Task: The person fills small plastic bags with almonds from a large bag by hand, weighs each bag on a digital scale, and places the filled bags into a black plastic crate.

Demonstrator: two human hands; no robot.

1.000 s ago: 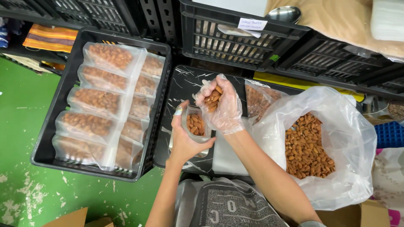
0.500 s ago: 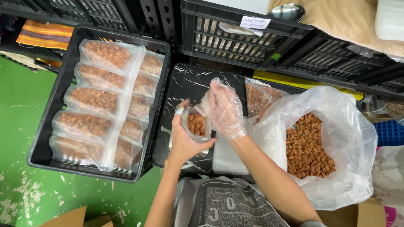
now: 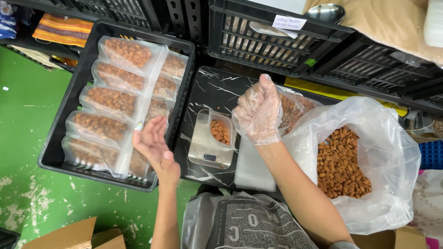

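Hovering at the centre of the frame, the right hand [image 3: 259, 110], covered by a thin clear plastic glove, was curled into a loose fist just above and to the right of a small silver kitchen scale [image 3: 208, 150]. Whether it held any almonds could not be told. One clear pouch [image 3: 220, 130] stood on the scale with a small heap of almonds in it. The scale sat on a black marbled table [image 3: 203, 87].

The left hand [image 3: 152, 143] was bare, open and empty, with fingers loosely spread and palm turned toward the scale, left of centre over the right edge of a black plastic crate [image 3: 69, 108]. That crate held filled pouches of almonds [image 3: 110, 99] in two overlapping columns; five showed plainly in the left column, while those on the right were partly hidden.

One large clear plastic bag [image 3: 392, 152] of loose almonds lay open at the right of the frame. A stack of flat empty pouches [image 3: 251, 166] lay between it and the scale. Two black crates [image 3: 277, 41] stood along the top.
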